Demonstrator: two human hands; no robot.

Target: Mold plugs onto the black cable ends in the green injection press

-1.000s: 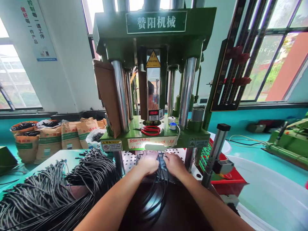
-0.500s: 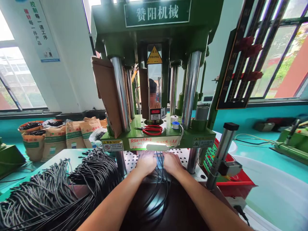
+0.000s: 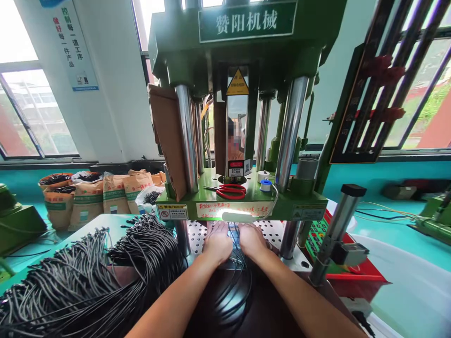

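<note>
Both my hands reach under the green press machine (image 3: 243, 206). My left hand (image 3: 217, 244) and my right hand (image 3: 252, 240) lie side by side, palms down, pressing on black cables (image 3: 235, 281) that run between them into the dark mould block (image 3: 234, 237). Fingertips are tucked under the lit lower edge of the green plate, so the grip on the cable ends is hidden. The cables loop back toward me over a dark surface.
A big heap of black cables (image 3: 88, 277) lies at my left. Red scissors (image 3: 230, 190) and tape rolls (image 3: 265, 185) sit on the green plate. Brown sacks (image 3: 88, 197) stand at the back left. A sensor post (image 3: 334, 234) and a red tray (image 3: 352, 267) are at my right.
The view has shifted so the machine sits a little further right and nearer. My hands have stayed on the cables under the press, barely moving.
</note>
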